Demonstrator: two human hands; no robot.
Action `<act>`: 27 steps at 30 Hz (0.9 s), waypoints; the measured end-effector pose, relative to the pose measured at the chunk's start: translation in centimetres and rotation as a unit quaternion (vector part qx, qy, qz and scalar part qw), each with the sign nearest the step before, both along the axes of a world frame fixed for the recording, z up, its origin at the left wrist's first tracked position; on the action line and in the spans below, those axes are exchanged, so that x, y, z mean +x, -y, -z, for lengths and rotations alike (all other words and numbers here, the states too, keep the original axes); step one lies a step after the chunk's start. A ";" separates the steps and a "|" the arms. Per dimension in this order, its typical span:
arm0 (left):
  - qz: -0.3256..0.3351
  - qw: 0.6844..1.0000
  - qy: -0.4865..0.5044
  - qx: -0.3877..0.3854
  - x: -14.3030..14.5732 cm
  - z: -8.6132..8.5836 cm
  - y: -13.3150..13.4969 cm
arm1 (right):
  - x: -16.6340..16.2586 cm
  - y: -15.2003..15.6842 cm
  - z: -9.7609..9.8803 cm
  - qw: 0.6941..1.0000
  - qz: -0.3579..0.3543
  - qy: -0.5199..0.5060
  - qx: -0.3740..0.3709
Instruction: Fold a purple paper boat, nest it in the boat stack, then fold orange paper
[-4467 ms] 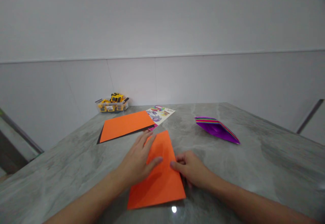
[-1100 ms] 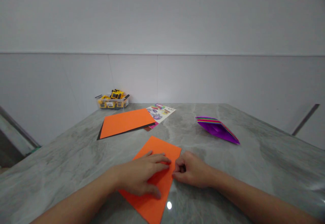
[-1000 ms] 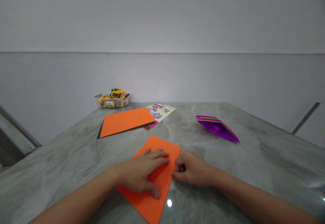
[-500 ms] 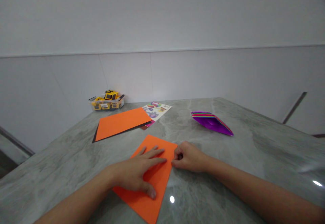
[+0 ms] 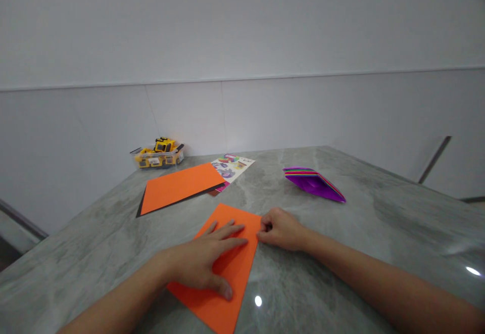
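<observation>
A folded orange paper (image 5: 232, 268) lies on the grey marble table (image 5: 341, 253) in front of me. My left hand (image 5: 204, 258) rests flat on it, fingers stretched out and slightly spread. My right hand (image 5: 278, 229) is curled with its fingertips pressed on the paper's right edge near the far corner. I cannot tell whether it pinches the edge or only presses on it.
Farther back lie a flat orange sheet over a black one (image 5: 178, 187), a printed colourful sheet (image 5: 233, 164) and a folded purple striped paper shape (image 5: 314, 183). A clear box with a yellow toy truck (image 5: 157, 154) stands against the white wall.
Over the last second my right hand has slid a little away from me along the paper's right edge. The left hand has stayed flat. Earlier the paper was turned.
</observation>
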State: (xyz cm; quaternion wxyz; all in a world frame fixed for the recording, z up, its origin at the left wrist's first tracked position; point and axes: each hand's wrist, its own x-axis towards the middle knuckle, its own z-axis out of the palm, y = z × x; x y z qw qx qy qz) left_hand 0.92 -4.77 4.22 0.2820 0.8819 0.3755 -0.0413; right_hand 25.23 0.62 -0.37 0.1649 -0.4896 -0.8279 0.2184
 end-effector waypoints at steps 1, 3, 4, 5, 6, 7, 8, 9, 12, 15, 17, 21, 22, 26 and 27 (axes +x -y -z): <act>0.000 1.000 0.000 0.000 0.0 0.0 0.0 | 0.1 -0.2 0.0 1.000 0.000 0.002 0.008; 0.002 1.000 -0.001 0.001 0.0 -0.1 0.0 | 0.3 -0.7 0.0 1.000 0.001 0.006 0.021; 0.003 1.000 -0.003 0.001 0.0 -0.2 0.0 | 0.4 -0.9 0.0 1.000 0.001 0.008 0.025; 0.003 1.000 -0.005 0.000 0.1 -0.2 0.0 | 0.5 -1.1 0.0 1.000 0.000 0.009 0.027; 0.003 1.000 -0.008 0.000 0.1 -0.3 -0.1 | 0.6 -1.2 0.0 0.999 -0.001 0.011 0.030; 0.004 1.000 -0.010 -0.001 0.1 -0.3 -0.1 | 0.7 -1.3 -0.1 0.999 -0.002 0.014 0.034; 0.004 1.000 -0.011 -0.001 0.1 -0.3 -0.1 | 0.7 -1.3 -0.1 0.999 -0.004 0.016 0.039; 0.004 1.000 -0.011 -0.001 0.1 -0.4 -0.1 | 0.8 -1.3 -0.1 0.999 -0.005 0.018 0.044; 0.004 1.000 -0.012 -0.001 0.2 -0.4 0.0 | 0.8 -1.4 -0.2 0.998 -0.001 0.025 0.060; 0.002 1.000 -0.018 -0.003 0.2 -0.4 0.0 | 0.9 -1.7 -0.2 0.996 0.022 0.033 0.075; 0.001 1.000 -0.019 -0.006 0.2 -0.4 0.0 | 1.0 -2.0 -0.2 0.995 0.043 0.040 0.079; 0.007 1.000 -0.012 -0.006 -0.1 -0.2 -0.1 | 1.0 -2.3 0.0 0.991 0.089 0.055 0.089; 0.011 1.000 -0.012 -0.004 -0.2 -0.2 -0.2 | 1.0 -2.4 0.0 0.989 0.102 0.058 0.095; 0.023 1.000 -0.006 0.015 -0.4 0.1 -0.3 | 1.2 -2.3 0.0 0.985 0.112 0.056 0.115; 0.024 0.999 -0.003 0.023 -0.4 0.2 -0.4 | 1.2 -2.2 0.0 0.987 0.099 0.051 0.117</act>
